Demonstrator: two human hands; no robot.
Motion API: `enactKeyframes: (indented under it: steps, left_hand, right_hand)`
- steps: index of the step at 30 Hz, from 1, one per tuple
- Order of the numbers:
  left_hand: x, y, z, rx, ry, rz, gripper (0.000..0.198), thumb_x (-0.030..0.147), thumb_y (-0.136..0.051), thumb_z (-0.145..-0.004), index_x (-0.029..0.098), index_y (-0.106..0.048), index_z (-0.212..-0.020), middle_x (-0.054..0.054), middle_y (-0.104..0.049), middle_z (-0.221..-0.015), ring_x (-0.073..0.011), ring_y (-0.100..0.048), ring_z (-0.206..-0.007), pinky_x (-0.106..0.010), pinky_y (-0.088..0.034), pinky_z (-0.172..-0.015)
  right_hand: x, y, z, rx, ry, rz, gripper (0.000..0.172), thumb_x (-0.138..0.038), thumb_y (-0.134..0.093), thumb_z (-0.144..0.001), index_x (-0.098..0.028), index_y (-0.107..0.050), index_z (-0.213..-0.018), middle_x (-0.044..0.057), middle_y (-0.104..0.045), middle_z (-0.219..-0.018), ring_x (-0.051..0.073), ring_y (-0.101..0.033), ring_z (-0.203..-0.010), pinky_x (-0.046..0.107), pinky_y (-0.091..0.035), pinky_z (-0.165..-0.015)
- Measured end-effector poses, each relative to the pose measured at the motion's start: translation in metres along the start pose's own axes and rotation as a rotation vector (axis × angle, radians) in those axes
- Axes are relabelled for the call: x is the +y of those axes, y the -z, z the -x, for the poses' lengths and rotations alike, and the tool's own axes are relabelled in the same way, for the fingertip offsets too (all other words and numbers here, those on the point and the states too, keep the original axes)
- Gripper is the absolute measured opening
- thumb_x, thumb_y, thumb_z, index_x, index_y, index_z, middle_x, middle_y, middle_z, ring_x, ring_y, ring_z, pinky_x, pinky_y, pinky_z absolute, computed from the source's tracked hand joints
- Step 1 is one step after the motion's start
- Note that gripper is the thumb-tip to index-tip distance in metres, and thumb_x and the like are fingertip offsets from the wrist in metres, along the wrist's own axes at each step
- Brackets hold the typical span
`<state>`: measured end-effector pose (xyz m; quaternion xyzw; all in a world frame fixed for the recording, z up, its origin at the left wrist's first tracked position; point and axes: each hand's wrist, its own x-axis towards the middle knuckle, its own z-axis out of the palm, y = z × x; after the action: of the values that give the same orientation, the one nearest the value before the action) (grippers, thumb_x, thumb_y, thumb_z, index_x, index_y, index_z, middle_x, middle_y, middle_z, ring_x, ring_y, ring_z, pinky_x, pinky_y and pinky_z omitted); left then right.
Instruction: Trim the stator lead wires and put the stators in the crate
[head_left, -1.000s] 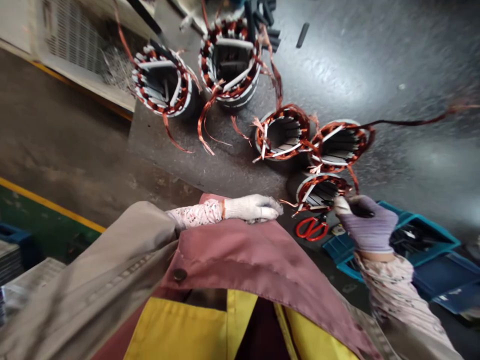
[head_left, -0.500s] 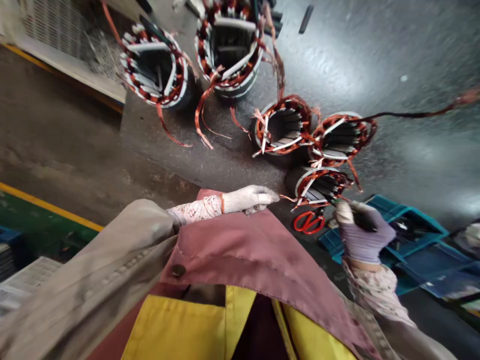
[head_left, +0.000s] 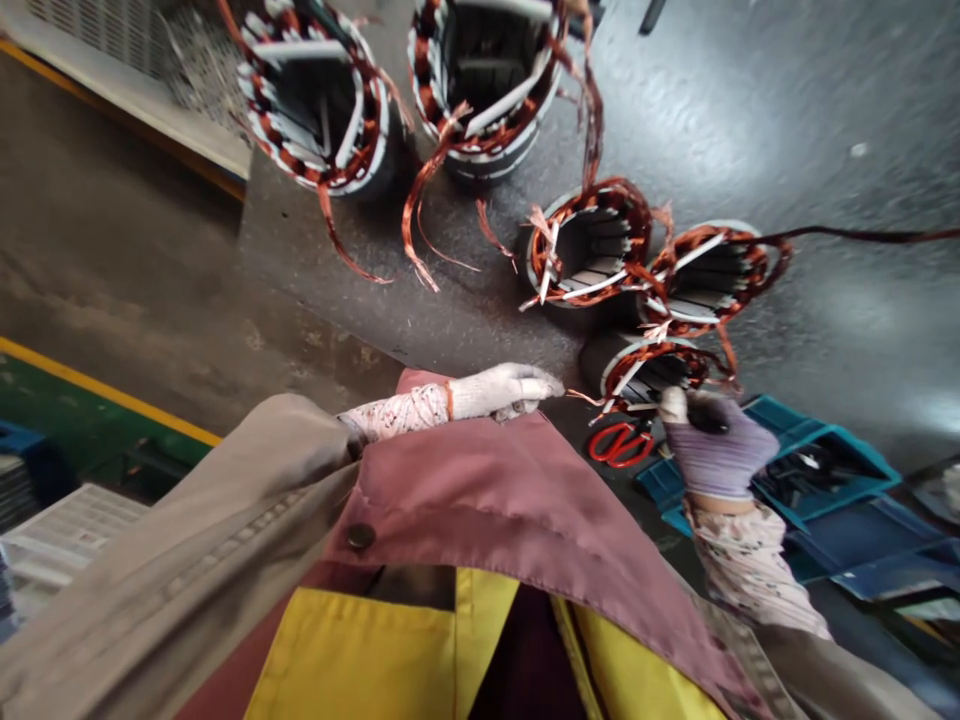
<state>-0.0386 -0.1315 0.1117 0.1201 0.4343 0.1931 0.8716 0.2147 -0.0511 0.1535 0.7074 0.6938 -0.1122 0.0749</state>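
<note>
My left hand (head_left: 506,390), in a white glove, has its fingers pressed together at the end of a thin copper wire (head_left: 583,397). This wire leads to the nearest motor stator (head_left: 652,370), a tilted ring with copper windings and white insulating strips. My right hand (head_left: 712,440), in a lavender glove with a pale thumb, is closed at the near right rim of that stator. A dark shape shows in its grip; I cannot tell what it is. Red-handled scissors (head_left: 620,445) lie just below the stator, between my hands.
Two similar stators (head_left: 590,245) (head_left: 709,280) stand right behind, touching. Larger wound stators (head_left: 315,110) (head_left: 487,90) stand at the back left, loose copper leads hanging onto the dark metal table (head_left: 337,290). A teal bin (head_left: 847,450) with dark parts sits at right.
The view has shifted, so the stators at the back appear higher and further right. My right hand has moved left, nearer the closest stator. My left hand is almost where it was.
</note>
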Motion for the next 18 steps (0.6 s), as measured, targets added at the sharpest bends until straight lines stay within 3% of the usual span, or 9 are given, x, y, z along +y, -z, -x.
enactKeyframes:
  steps: [6, 12, 15, 18]
  left_hand:
    - [0.001, 0.001, 0.0, 0.006, 0.004, 0.051, 0.034, 0.027, -0.048, -0.09, 0.013, -0.059, -0.119, 0.008, -0.039, -0.055, -0.0026, -0.031, -0.037, -0.015, -0.027, -0.035]
    - [-0.005, 0.005, -0.004, 0.029, -0.024, 0.114, 0.032, 0.027, -0.048, -0.09, 0.014, -0.061, -0.116, 0.008, -0.04, -0.056, -0.0022, -0.031, -0.037, -0.014, -0.026, -0.035]
    - [-0.007, 0.007, -0.004, 0.026, -0.038, 0.166, 0.032, 0.028, -0.048, -0.09, 0.013, -0.06, -0.116, 0.008, -0.039, -0.056, -0.002, -0.029, -0.036, -0.015, -0.025, -0.035]
    - [-0.009, 0.009, -0.005, 0.014, -0.052, 0.22, 0.033, 0.028, -0.049, -0.09, 0.013, -0.058, -0.117, 0.009, -0.037, -0.055, -0.0022, -0.027, -0.036, -0.015, -0.023, -0.035]
  right_hand:
    - [-0.022, 0.01, -0.007, -0.223, -0.076, 0.296, 0.049, -0.052, -0.046, -0.074, -0.013, -0.071, -0.089, 0.013, -0.069, -0.077, 0.028, -0.066, -0.081, 0.031, -0.035, -0.059]
    - [-0.049, 0.018, -0.019, -0.403, -0.031, 0.566, 0.044, -0.048, -0.046, -0.085, -0.014, -0.071, -0.099, 0.014, -0.069, -0.083, 0.027, -0.065, -0.081, 0.031, -0.03, -0.057]
    - [-0.047, 0.022, -0.017, -0.316, -0.052, 0.52, 0.043, -0.047, -0.048, -0.081, -0.013, -0.072, -0.094, 0.014, -0.068, -0.078, 0.029, -0.064, -0.078, 0.033, -0.031, -0.057]
    - [-0.034, 0.042, -0.005, -0.096, -0.045, 0.159, 0.037, -0.047, -0.054, -0.072, -0.015, -0.07, -0.078, 0.011, -0.066, -0.067, 0.026, -0.063, -0.068, 0.034, -0.038, -0.058]
